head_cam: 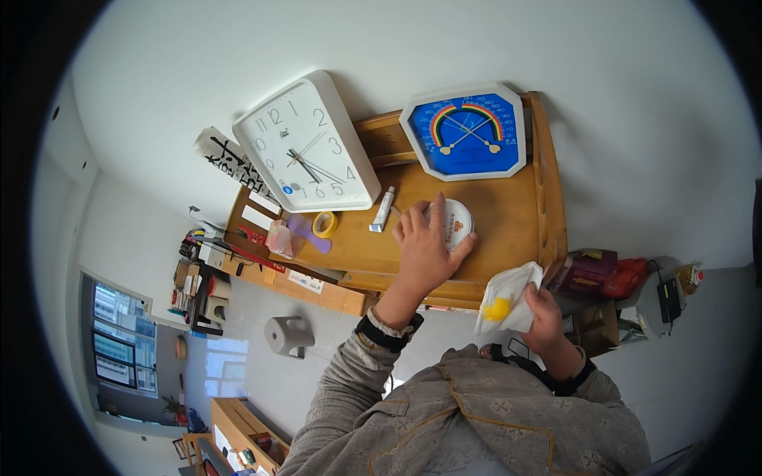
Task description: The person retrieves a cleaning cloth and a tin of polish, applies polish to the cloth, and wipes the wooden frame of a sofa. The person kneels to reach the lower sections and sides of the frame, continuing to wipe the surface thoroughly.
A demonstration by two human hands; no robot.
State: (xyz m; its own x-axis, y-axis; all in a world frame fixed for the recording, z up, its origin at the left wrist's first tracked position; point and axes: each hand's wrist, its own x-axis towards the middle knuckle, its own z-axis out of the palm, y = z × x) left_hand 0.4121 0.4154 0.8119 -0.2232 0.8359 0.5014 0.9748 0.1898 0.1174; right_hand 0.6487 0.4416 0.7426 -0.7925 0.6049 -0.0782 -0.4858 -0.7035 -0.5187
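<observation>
My left hand (424, 247) rests on a round white container (457, 223) with print on its lid, standing on a wooden desk top. The index finger lies along the lid's left side and the thumb sits at its near right edge. A folded white cloth or tissue (515, 291) with a bright yellow patch is held in my right hand (545, 321), in front of the desk's right end. Left of the container lies a small white tube (383, 209), close to my curled fingers.
A white square wall clock (303, 143) and a blue thermometer-hygrometer dial (467, 134) lean at the back. Yellow tape (325, 224), a purple item (308, 232) and a rolled calligraphy sheet (229, 157) are on the left. A stool (289, 336) stands on the floor; boxes (595, 324) are at right.
</observation>
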